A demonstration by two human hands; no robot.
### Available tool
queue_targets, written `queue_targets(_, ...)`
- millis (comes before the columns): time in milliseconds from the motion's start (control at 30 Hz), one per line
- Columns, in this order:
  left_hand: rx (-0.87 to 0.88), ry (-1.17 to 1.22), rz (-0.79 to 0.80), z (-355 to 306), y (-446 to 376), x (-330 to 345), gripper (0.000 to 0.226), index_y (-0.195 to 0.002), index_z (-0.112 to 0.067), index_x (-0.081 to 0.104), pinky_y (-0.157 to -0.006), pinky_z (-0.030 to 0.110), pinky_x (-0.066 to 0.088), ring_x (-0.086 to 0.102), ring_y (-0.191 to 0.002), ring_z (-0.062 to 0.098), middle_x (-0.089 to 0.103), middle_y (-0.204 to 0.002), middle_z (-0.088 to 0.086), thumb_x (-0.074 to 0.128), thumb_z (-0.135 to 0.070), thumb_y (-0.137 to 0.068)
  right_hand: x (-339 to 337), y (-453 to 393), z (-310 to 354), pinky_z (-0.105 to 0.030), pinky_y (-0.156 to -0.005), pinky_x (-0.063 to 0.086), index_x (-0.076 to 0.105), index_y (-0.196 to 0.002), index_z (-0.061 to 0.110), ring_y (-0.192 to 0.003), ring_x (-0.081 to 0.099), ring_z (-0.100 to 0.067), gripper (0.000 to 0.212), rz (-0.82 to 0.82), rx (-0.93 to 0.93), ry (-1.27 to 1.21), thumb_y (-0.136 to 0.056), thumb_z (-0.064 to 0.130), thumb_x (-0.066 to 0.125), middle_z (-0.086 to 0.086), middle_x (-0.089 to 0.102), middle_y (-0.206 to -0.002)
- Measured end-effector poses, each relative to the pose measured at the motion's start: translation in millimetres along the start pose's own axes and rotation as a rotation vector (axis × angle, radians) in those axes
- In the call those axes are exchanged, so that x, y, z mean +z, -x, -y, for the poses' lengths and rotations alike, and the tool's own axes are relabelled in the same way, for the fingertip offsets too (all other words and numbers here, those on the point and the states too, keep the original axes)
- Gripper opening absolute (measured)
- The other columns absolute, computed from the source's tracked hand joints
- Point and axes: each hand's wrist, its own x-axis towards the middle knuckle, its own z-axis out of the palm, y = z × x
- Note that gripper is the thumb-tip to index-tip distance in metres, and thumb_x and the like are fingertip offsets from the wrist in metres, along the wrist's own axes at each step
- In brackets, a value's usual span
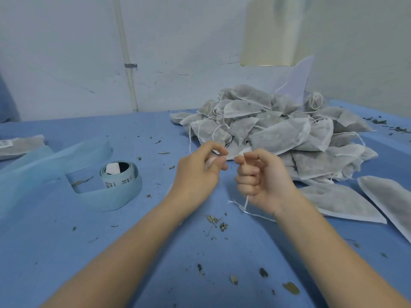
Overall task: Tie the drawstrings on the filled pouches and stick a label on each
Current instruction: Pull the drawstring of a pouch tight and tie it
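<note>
White mesh pouches (278, 127), each filled with dark dried leaves, lie heaped at the far right of the table, loose strings trailing from several. Two more filled pouches (340, 202) lie flat just in front of the heap. A roll of labels (117, 174) stands on its blue backing tape (55, 161) to the left, and one labelled pouch (20, 144) lies at the left edge. Both hands hover close together before the heap. The left hand (200, 170) pinches a pouch's gathered neck between thumb and fingertips. The right hand (264, 176) is curled round a white drawstring (245, 202), whose loose end hangs below the fist onto the blue table (133, 252). Crumbs of dried leaf (216, 222) scatter across it. A pale wall (66, 52) with a white pipe (127, 63) stands behind.
</note>
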Motion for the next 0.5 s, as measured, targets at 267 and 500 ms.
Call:
queue_targets(267,-0.037,-0.015,-0.143,-0.9,8.2,4.0,0.005,-0.082,-0.017,0.060,-0.063,0.016,0.040,0.053,-0.070,0.005,0.064,-0.074,-0.009,0.064,-0.019,-0.084,4.3,-2.1,-15.6,-0.016,-0.035,0.012,0.076,-0.089,0.009,-0.044,0.012,-0.007,0.034,0.094,-0.102,-0.168,-0.072,0.011,0.047,0.007,0.030,-0.049)
queue_targets(500,-0.041,-0.023,-0.147,0.0,12.3,0.4,0.013,-0.081,-0.019,0.064,-0.061,0.009,0.037,0.052,-0.067,-0.002,0.067,-0.071,-0.013,0.064,-0.030,-0.086,8.1,0.5,-20.7,-0.017,-0.038,0.017,0.071,-0.111,0.033,-0.044,0.019,-0.008,0.050,0.041,-0.203,0.416,-0.084,0.005,0.038,0.005,0.038,-0.057)
